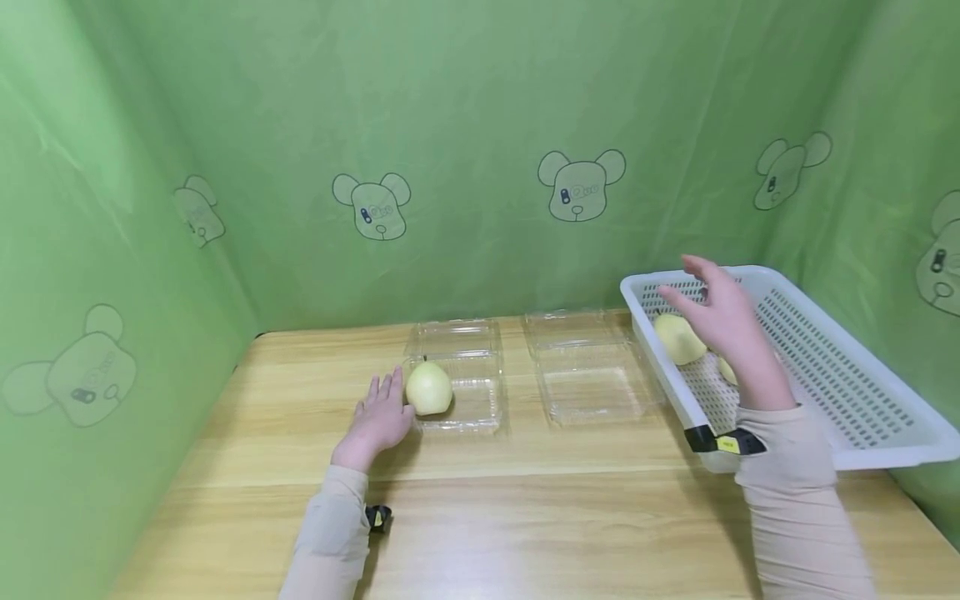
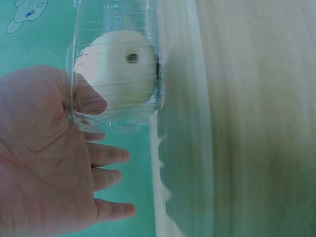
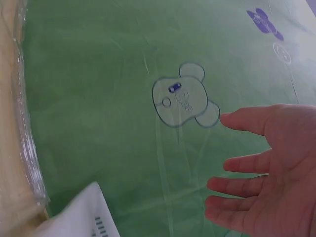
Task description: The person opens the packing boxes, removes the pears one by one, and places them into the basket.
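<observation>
In the head view, a pale yellow-green pear (image 1: 429, 388) sits in the left side of a clear plastic clamshell box (image 1: 480, 403), its lid folded back. My left hand (image 1: 381, 417) lies beside that box, fingers straight and thumb close to the pear. Through the clear wall in the left wrist view, the thumb (image 2: 89, 100) shows at the box's edge; whether it touches the pear, I cannot tell. My right hand (image 1: 723, 321) hovers over the white basket (image 1: 862, 333), its fingers spread and holding nothing. Beneath it lie a pear (image 1: 678, 338) and part of another (image 1: 727, 371).
A second clear clamshell box (image 1: 592, 392) stands opened between the first box and the basket. Green cloth (image 1: 480, 275) printed with bear heads hangs behind and on both sides. Wooden tabletop (image 1: 510, 517) extends in front of the boxes.
</observation>
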Demonstrator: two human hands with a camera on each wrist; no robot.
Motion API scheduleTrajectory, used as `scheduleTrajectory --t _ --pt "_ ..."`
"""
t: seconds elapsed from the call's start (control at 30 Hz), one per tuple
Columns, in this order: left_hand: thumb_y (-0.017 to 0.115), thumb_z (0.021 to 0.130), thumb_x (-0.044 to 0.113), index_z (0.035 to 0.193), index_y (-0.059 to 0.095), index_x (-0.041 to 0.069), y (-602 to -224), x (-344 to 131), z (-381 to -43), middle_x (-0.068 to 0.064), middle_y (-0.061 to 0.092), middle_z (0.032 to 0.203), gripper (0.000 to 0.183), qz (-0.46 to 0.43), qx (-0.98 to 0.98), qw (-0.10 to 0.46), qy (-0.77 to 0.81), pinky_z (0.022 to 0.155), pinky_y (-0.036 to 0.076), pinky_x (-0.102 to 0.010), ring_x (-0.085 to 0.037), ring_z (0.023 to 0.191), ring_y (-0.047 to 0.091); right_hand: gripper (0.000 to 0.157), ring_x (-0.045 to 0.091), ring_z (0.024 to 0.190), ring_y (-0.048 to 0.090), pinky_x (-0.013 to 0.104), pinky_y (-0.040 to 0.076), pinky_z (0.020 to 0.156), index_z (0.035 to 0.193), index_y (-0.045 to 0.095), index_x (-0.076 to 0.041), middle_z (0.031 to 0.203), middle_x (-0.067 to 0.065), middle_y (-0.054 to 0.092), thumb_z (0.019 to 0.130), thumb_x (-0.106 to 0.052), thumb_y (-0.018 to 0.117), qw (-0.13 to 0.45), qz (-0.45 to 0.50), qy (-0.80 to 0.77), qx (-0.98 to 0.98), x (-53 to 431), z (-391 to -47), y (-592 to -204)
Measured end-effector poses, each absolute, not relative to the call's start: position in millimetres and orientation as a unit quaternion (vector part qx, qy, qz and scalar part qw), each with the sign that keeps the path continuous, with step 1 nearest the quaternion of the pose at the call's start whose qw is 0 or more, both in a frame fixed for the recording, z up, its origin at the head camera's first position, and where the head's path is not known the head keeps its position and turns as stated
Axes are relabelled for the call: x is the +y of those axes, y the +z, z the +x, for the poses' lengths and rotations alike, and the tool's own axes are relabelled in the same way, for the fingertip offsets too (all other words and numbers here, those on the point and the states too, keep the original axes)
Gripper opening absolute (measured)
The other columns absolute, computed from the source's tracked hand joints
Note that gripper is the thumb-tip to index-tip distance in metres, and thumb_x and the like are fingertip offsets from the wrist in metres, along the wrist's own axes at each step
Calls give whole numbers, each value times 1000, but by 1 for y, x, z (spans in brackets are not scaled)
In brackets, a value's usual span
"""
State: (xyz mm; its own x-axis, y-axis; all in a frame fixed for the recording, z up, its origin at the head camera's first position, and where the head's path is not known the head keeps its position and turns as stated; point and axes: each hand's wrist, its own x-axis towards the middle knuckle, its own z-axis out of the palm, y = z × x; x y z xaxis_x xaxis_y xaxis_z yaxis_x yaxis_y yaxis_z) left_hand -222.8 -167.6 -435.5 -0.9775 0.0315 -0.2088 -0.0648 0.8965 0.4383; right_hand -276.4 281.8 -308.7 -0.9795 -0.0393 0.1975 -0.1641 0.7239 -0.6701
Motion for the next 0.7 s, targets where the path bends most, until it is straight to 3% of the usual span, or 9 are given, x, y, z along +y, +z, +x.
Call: scheduleTrajectory --t 0.33,0.7 --pt "39 98 31 157 5 6 -433 -168 -221 -20 13 163 73 -8 969 104 226 119 10 -66 -39 152 3 73 52 132 37 66 31 109 152 26 1 151 31 35 98 -39 54 98 99 365 -921 249 -275 -308" --pt "40 98 30 157 5 6 -434 -167 -221 -20 12 163 72 -8 968 103 230 119 9 -66 -40 152 3 72 48 141 29 62 22 118 150 30 2 153 28 33 96 -36 58 97 132 339 -927 207 -275 -312"
